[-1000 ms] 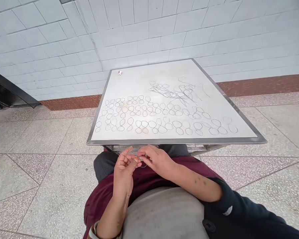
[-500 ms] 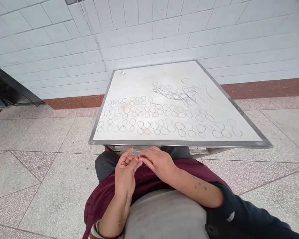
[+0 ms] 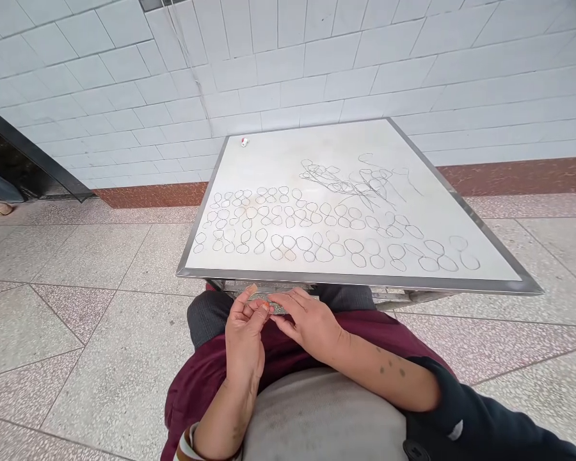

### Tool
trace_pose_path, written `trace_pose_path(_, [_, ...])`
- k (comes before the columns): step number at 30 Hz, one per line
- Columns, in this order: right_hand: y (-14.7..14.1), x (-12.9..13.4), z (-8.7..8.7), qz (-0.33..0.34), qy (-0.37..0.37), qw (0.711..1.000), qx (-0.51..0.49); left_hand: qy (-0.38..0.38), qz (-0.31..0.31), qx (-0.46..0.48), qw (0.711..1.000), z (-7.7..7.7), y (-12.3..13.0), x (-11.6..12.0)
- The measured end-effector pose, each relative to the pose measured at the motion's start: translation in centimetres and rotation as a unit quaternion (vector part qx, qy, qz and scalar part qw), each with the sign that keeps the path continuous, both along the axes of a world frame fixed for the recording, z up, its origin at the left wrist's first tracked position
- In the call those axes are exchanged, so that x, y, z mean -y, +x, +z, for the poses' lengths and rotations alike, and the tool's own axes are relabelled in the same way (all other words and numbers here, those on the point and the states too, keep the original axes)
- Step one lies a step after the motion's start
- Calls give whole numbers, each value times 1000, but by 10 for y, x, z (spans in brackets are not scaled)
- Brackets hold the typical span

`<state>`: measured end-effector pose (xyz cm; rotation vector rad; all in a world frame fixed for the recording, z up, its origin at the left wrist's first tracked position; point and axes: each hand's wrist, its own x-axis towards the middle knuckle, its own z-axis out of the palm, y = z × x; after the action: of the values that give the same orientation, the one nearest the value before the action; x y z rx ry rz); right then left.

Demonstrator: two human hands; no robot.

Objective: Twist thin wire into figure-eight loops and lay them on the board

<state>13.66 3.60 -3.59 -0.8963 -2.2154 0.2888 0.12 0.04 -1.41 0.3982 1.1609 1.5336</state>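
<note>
Below the near edge of a white table [image 3: 360,282], both hands meet over my lap. My left hand [image 3: 244,338] is closed in a pinch of thumb and forefinger, a band of tape round one fingertip. Close against it, my right hand [image 3: 317,328] has its thumb and fingers brought together at the same spot. A thin dark wire is between the fingertips, too fine to follow clearly. On the tabletop, figure-eight wire loops [image 3: 358,262] lie in several rows. Behind them is a loose tangle of wires [image 3: 348,186].
A small red-and-white object [image 3: 244,142] sits in the table's far left corner. The table stands against a white tiled wall [image 3: 278,64]. At the far left, a shoe [image 3: 0,209] shows beside a dark opening. Speckled stone floor [image 3: 139,333] surrounds the table.
The view has shifted slightly, so the table appears a little further right. A thin wire loop that showed under the right fingers is now hard to see. The hands stay together.
</note>
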Motion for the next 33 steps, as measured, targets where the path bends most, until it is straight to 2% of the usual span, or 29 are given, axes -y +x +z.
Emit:
trace_pose_path(11, [11, -5, 9, 59, -19, 998, -33, 1, -19, 9, 1000, 3, 1, 3])
trace_pose_path(17, [16, -6, 11, 80, -28, 996, -40, 10, -32, -27, 999, 5, 3, 4])
trace_pose_path(22, [16, -8, 7, 76, -40, 995, -43, 15, -28, -50, 998, 6, 6, 3])
trace_pose_path(28, [16, -11, 5, 60, -150, 978, -132, 5, 4, -64, 998, 6, 4, 2])
trace_pose_path(33, [14, -14, 9, 52, -114, 985, -119, 4, -22, -107, 994, 3, 5, 5])
